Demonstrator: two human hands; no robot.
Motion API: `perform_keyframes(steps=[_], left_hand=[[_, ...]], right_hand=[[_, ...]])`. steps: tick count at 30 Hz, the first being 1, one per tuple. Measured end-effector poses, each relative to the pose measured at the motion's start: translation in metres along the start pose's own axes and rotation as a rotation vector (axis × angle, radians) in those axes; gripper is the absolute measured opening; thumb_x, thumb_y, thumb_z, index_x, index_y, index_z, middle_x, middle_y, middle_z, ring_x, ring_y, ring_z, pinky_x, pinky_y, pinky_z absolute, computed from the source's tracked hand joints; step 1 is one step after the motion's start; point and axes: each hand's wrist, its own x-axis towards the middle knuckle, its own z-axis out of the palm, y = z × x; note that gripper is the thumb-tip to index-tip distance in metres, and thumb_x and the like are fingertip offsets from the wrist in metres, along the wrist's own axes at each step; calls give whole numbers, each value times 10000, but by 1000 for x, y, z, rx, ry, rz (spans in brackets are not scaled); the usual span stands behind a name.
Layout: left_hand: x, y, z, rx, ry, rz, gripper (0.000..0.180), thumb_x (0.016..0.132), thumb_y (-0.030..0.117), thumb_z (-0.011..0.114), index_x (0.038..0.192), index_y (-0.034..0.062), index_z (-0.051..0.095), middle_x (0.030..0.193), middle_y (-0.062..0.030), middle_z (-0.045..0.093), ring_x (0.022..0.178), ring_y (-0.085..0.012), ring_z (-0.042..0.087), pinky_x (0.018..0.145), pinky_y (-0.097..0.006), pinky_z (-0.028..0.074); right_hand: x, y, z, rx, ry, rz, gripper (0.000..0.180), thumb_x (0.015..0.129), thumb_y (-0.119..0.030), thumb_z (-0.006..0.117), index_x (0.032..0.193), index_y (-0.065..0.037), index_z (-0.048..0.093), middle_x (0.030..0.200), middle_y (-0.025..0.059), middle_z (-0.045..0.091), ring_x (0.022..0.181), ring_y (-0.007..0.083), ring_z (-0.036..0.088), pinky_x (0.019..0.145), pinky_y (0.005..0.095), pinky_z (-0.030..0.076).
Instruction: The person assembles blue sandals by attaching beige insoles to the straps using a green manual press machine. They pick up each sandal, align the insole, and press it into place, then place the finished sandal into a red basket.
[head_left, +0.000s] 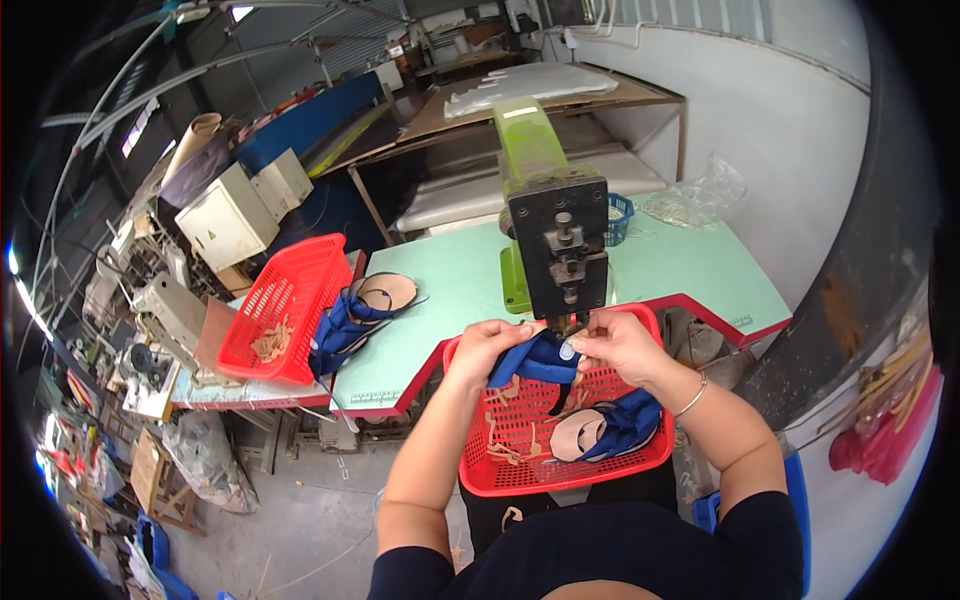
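While raised, hands (550, 345) pinch blue strap (535, 362).

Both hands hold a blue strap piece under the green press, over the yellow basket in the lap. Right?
Not quite: the basket in the lap is red, not yellow, as the head view shows. The rest holds: left hand and right hand both hold the blue strap piece under the green press.

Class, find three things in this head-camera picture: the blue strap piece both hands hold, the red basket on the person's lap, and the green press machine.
blue strap piece (535, 362), head view, on its folded middle.
red basket (560, 478), head view, on its near rim.
green press machine (528, 145), head view, on its green upper arm.
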Motion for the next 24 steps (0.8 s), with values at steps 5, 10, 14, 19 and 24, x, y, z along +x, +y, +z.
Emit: perform_keyframes(steps=[5, 10, 14, 19, 24], left_hand=[[29, 17, -14, 109, -197, -38, 160, 744, 135, 693, 753, -13, 633, 708, -74, 637, 599, -123, 587, 586, -234, 482], [49, 24, -18, 169, -288, -78, 194, 742, 127, 684, 833, -41, 651, 781, -103, 662, 674, -142, 616, 659, -249, 490], [51, 23, -24, 169, -303, -91, 179, 749, 139, 682, 799, -30, 649, 770, -94, 660, 664, -137, 611, 648, -245, 488], [32, 18, -30, 164, -224, -94, 186, 761, 160, 689, 774, -17, 633, 734, -81, 647, 622, -123, 589, 589, -238, 471], [-8, 0, -7, 15, -55, -86, 232, 760, 208, 711, 727, 1, 612, 673, -70, 624, 551, -104, 571, 498, -219, 456]], right_hand=[[-10, 16, 17, 332, 103, 8, 111, 843, -38, 586, 921, 11, 524, 902, 97, 591, 760, 156, 615, 667, 258, 557], [-12, 28, 28, 519, 139, 41, 90, 855, -47, 575, 886, 1, 505, 923, 114, 571, 785, 187, 618, 705, 278, 563], [-13, 27, 34, 550, 157, 53, 102, 856, -73, 583, 862, -7, 505, 920, 110, 569, 766, 175, 612, 712, 274, 563], [-11, 30, 37, 492, 129, 68, 124, 850, -99, 603, 854, -21, 506, 863, 77, 580, 749, 140, 604, 660, 233, 540], [-18, 47, 31, 205, 90, -57, 102, 860, -118, 595, 887, -24, 563, 791, 17, 581, 680, 59, 547, 559, 179, 439]])
